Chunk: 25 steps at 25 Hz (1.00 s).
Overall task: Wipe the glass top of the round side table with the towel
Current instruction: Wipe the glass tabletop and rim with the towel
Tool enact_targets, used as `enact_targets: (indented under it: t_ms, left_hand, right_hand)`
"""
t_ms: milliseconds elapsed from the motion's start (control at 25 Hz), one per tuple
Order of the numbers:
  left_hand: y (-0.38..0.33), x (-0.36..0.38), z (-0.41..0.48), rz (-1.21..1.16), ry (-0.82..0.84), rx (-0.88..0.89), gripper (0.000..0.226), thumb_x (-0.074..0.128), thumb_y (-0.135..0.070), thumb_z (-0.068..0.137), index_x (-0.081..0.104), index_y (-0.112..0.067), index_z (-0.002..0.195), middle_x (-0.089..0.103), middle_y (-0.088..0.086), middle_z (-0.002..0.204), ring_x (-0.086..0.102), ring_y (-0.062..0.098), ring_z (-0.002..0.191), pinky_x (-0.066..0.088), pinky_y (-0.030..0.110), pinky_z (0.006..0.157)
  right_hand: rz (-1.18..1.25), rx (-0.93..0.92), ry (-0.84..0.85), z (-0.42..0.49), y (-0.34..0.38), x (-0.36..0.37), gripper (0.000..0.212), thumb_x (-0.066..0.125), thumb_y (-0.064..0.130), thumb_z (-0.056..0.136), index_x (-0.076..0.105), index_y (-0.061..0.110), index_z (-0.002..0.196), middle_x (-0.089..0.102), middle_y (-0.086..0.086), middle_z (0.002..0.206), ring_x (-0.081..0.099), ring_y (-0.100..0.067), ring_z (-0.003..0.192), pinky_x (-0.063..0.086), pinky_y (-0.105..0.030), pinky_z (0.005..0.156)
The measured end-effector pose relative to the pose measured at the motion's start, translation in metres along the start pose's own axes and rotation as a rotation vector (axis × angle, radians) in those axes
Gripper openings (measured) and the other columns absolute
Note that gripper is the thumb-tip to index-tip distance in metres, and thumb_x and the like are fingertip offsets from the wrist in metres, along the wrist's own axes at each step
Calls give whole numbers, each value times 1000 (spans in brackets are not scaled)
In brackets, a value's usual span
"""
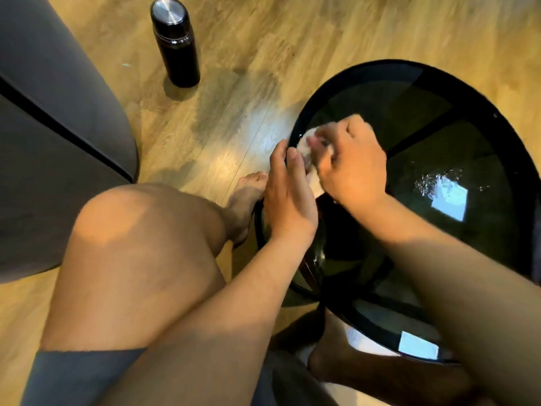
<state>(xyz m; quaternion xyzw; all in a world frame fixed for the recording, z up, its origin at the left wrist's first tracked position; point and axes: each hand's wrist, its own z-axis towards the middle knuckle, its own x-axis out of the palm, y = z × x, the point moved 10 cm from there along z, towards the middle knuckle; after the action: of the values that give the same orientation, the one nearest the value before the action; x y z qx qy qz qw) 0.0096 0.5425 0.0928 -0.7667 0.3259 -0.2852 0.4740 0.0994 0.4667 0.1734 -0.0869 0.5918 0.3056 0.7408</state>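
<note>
White and bunched, the towel (306,145) sits on the left edge of the dark glass top (439,133) of the round side table, just inside the black rim. The right hand (352,165) has its fingers curled round it and presses it to the glass. The left hand (289,197) lies at the rim beside it, fingers fairly straight and touching the towel's edge, gripping nothing that shows. Wiping looks under way but not finished: a patch of droplets (436,181) glints on the right part of the glass, well apart from the towel, and probably needs a pass. Whether the rest is clean cannot be told through the reflections. Beyond, a black flask (175,45) stands on the wooden floor (263,39), near a grey sofa (44,112).
</note>
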Motion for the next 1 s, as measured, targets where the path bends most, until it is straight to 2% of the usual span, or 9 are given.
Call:
enact_targets:
  t_ms: [160, 280, 400, 520, 600, 680, 800, 880, 1000]
  left_hand:
    - [0, -2, 4, 17, 21, -32, 64, 30, -56, 86, 37, -28, 144, 41, -11, 143, 36, -10, 114, 26, 14, 95]
    - [-1, -4, 3, 71, -23, 4, 60, 29, -56, 89, 40, -29, 142, 44, -8, 145, 35, -21, 109, 23, -4, 84]
    - [-4, -4, 0, 117, -86, 65, 53, 28, -59, 93, 42, -35, 138, 46, -15, 141, 34, -31, 102, 22, -5, 83]
    - [-2, -6, 3, 44, -73, 24, 57, 30, -62, 89, 42, -35, 138, 53, -14, 134, 46, -18, 106, 34, 7, 85]
    - [-2, -10, 2, -59, -90, -20, 59, 37, -64, 87, 44, -30, 134, 59, -11, 118, 57, -13, 91, 44, 6, 67]
    - [3, -17, -1, -95, -118, -48, 53, 42, -61, 84, 51, -27, 125, 61, -5, 107, 61, 1, 85, 45, 9, 58]
    - [17, -18, -14, 0, -58, -125, 30, 43, -57, 86, 56, -39, 107, 59, -5, 107, 55, 7, 90, 42, 22, 65]
    - [26, -22, -22, 203, -63, -176, 32, 40, -50, 95, 52, -33, 120, 58, 2, 118, 52, 8, 87, 39, 24, 64]
    - [36, -23, -31, 348, -19, -226, 44, 31, -46, 101, 30, -35, 143, 48, 5, 138, 49, 23, 111, 39, 36, 85]
  right_hand:
    - [-103, 353, -46, 114, -81, 23, 36, 36, 51, 94, 60, 25, 100, 59, -15, 116, 56, -35, 109, 41, -36, 76]
    - [-73, 576, -80, 128, -107, 24, 32, 35, 49, 93, 58, 27, 98, 62, -11, 118, 57, -33, 111, 39, -34, 76]
    - [-111, 455, -67, 112, -68, 25, 39, 40, 50, 91, 63, 25, 110, 62, -14, 118, 58, -36, 108, 43, -37, 82]
    - [-28, 261, 60, 73, -13, 29, 35, 48, 52, 88, 68, 29, 105, 65, -6, 107, 63, -28, 94, 38, -31, 71]
    - [28, 113, 161, 29, 20, 28, 28, 49, 51, 92, 68, 32, 101, 62, 1, 101, 60, -19, 84, 35, -28, 68]
    - [98, 4, 220, -20, 39, 13, 25, 50, 46, 94, 70, 32, 98, 63, 4, 98, 62, -17, 84, 42, -30, 66]
    - [230, 1, 317, -100, 28, -21, 22, 55, 40, 92, 72, 27, 95, 63, 3, 94, 63, -16, 82, 52, -34, 70]
    - [205, 3, 267, -153, 7, -50, 26, 56, 43, 89, 73, 24, 90, 63, 4, 90, 62, -14, 77, 53, -32, 62]
    - [160, 128, 260, -209, -41, -72, 31, 50, 51, 88, 71, 30, 92, 60, 7, 92, 62, -14, 79, 50, -29, 62]
